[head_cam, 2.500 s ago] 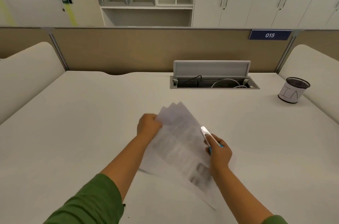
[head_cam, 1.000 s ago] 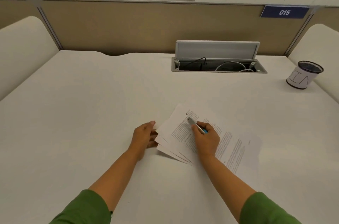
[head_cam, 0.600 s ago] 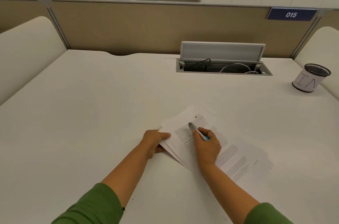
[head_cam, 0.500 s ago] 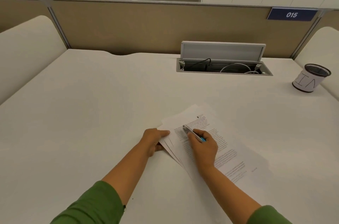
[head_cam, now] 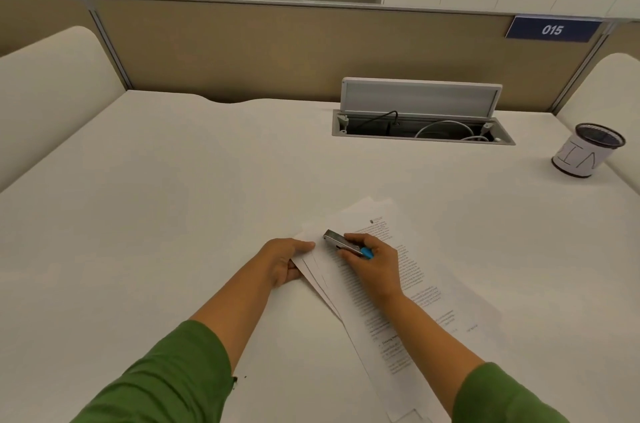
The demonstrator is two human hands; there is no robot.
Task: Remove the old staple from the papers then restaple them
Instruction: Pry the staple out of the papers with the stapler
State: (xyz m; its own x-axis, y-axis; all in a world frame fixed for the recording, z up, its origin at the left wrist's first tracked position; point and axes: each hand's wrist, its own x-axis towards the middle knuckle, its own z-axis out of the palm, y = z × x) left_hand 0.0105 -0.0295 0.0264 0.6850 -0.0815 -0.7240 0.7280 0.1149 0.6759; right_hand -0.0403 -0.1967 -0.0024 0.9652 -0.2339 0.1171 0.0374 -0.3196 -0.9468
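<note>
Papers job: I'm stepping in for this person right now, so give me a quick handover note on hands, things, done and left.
Left hand: pinning the left edge of the papers flat on the desk.
Right hand: grip shut on a small silver tool with a blue end, its tip at the papers' upper-left corner.
Papers: fanned, not squared.
Done: cannot tell whether the old staple is out; it is too small to see.
Left: confirm removal, square the sheets, restaple.
</note>
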